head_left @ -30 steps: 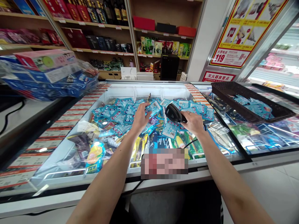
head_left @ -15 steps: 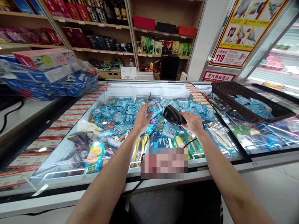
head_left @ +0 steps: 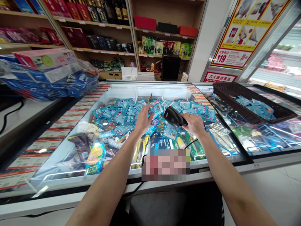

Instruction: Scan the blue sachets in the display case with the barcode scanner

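My right hand [head_left: 194, 124] is wrapped round the handle of a black barcode scanner [head_left: 173, 116], whose head points left. A cord runs down from it. My left hand [head_left: 143, 120] pinches the edge of a small light-blue packet [head_left: 157, 108], its barcode side facing up, just left of the scanner head. Under both hands many similar blue packets [head_left: 118, 116] lie spread over the glass top of a chest freezer [head_left: 110, 94]. Wrapped goods in yellow, green and blue show through the glass below. Another blue packet [head_left: 171, 131] lies beneath the scanner.
A brown basket [head_left: 221, 89] with several blue packets stands on the freezer at right. Plastic-wrapped boxes [head_left: 49, 75] sit at left. Price-label strips [head_left: 56, 135] line the glass. A blurred-out object [head_left: 166, 165] lies at the front edge. Stocked shelves [head_left: 94, 23] stand behind.
Almost nothing differs. Both hands, the packet and the barcode scanner stay in nearly the same place.
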Tool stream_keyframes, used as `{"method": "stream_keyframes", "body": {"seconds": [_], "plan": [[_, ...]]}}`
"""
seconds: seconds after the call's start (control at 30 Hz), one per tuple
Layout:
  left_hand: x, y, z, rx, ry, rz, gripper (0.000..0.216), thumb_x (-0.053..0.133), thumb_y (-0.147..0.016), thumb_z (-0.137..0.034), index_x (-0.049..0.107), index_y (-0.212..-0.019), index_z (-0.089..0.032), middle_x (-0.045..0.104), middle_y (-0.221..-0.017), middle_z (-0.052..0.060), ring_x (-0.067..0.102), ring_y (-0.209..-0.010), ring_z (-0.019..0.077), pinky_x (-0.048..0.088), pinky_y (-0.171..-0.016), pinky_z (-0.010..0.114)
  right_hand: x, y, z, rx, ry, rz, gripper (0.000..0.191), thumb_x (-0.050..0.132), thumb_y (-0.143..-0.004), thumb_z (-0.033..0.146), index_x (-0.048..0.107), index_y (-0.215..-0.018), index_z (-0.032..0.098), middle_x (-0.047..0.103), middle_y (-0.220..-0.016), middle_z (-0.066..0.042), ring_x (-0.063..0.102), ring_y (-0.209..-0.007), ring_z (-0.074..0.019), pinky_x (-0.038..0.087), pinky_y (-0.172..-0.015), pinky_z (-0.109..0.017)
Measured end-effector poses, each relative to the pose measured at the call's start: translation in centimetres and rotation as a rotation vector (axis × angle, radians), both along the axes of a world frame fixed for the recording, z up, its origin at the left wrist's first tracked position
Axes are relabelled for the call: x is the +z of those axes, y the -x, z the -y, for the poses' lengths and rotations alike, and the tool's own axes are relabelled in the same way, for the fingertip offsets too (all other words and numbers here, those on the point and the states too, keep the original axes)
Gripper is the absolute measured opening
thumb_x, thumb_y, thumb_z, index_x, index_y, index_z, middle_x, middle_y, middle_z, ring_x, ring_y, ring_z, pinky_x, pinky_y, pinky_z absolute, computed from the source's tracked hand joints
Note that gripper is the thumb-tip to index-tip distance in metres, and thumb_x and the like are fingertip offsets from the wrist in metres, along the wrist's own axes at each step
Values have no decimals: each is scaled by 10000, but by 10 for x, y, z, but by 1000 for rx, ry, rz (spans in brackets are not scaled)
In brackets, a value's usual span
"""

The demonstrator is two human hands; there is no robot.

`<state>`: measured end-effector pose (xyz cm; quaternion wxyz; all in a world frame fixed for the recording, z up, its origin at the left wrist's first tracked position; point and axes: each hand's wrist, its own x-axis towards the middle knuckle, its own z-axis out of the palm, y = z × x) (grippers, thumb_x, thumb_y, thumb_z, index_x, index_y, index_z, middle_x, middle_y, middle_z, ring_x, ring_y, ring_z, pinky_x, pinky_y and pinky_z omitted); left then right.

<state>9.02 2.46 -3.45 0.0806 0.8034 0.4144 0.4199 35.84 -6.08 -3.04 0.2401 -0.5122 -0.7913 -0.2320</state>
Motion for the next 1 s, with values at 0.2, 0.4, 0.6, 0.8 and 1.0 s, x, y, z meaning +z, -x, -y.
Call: {"method": "stream_keyframes", "body": {"seconds": [0.2,0.4,0.6,0.8,1.0], "plan": [[4,8,-1,191,-45,-13,399,474,-844,-236,443,-1238,-187,536,-1172,115,494,-1129,246,416,-945,392,-2,-2,-1,-45,-18,-18,287,526,-836,292,589,-1108,227,662,-878,-19,597,-778,-170,363,-650,-274],[13,11,11,388,-102,-214,459,462,-861,-310,448,-1313,-232,425,-1369,136,400,-1242,334,312,-1001,521,-3,-3,-1,-88,-8,-26,290,526,-841,303,593,-1114,229,669,-894,-23,598,-785,-170,352,-649,-272],[6,-6,15,-77,-150,-544,383,334,-927,-346,515,-1265,-328,491,-1376,-6,350,-1332,224,131,-1125,507,-4,-4,-2,-99,5,-24,327,537,-834,305,581,-1148,227,670,-897,-28,594,-781,-171,345,-657,-267],[-6,-3,7,41,-127,-439,351,355,-915,-362,621,-1128,-281,625,-1205,43,472,-1224,264,87,-1110,586,-3,-5,-3,-114,-20,-34,298,530,-841,318,600,-1117,233,672,-868,-20,599,-772,-171,339,-641,-271],[-2,0,9,153,-161,-355,276,443,-874,-388,662,-974,-253,643,-1094,75,468,-1195,292,105,-1103,593,-1,-4,-2,-149,-15,-54,301,536,-835,341,607,-1101,219,676,-882,-39,597,-770,-177,337,-626,-270]]}}
